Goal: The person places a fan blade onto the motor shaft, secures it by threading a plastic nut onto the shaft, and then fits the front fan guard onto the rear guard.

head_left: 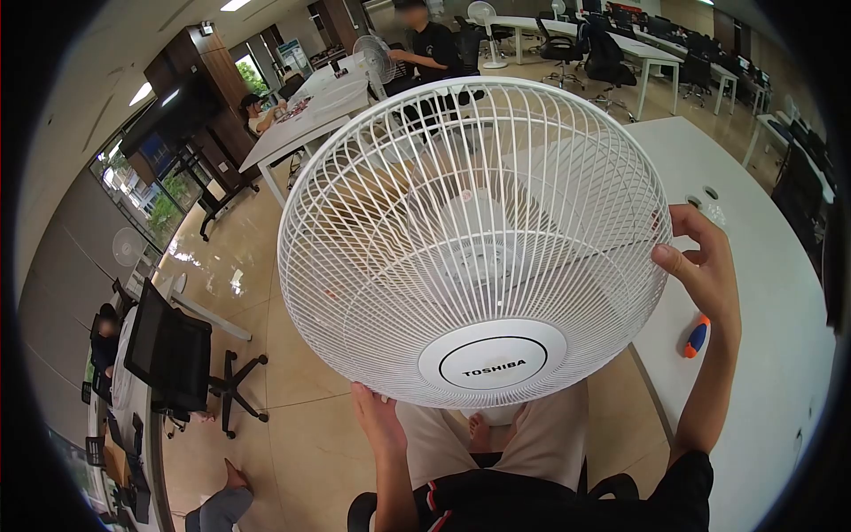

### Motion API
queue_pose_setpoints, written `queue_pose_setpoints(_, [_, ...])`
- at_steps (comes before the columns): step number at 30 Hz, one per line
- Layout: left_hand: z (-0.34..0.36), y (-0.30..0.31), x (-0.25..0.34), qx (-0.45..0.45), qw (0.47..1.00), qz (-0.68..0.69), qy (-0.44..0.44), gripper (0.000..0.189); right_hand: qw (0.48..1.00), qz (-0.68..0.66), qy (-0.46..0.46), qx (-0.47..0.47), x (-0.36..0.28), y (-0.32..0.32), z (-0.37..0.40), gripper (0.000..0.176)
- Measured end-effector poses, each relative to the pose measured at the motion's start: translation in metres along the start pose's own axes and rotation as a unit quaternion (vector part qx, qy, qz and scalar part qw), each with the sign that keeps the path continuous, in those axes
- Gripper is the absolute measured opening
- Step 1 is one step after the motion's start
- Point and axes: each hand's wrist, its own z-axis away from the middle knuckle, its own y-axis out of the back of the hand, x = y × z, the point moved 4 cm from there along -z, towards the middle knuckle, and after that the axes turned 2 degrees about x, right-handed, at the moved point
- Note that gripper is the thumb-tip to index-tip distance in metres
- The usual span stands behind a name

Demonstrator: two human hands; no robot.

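Observation:
A large white wire fan cage (479, 257) with a round badge reading TOSHIBA (493, 359) fills the middle of the view, in front of my lap. Its badge side faces down toward me, and a motor housing shows dimly through the wires. On the right rim of the cage, my right hand (705, 262) has its thumb and fingers closed. My left hand (379, 421) touches the lower left edge from below; its fingers are partly hidden by the cage. Part of the white fan base shows between my legs.
A white table (753, 293) runs along my right, bearing an orange and blue object (697, 339). An office chair (177, 355) stands at the left. Beyond the cage, a person in black (434, 49) is beside another fan (372, 60) at a long white table (306, 129).

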Motion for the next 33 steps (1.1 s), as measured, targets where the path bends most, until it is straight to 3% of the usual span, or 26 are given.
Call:
queue_pose_setpoints(13, [0.000,-0.003,0.009,0.049,0.998,-0.037,-0.004,0.060,1.000,-0.005,0.021,0.020,-0.009,0.004,0.004,0.058])
queue_pose_setpoints(33, [-0.004,0.001,0.001,0.023,0.999,-0.020,-0.007,0.059,0.999,-0.029,0.015,-0.003,-0.011,0.003,0.004,0.060])
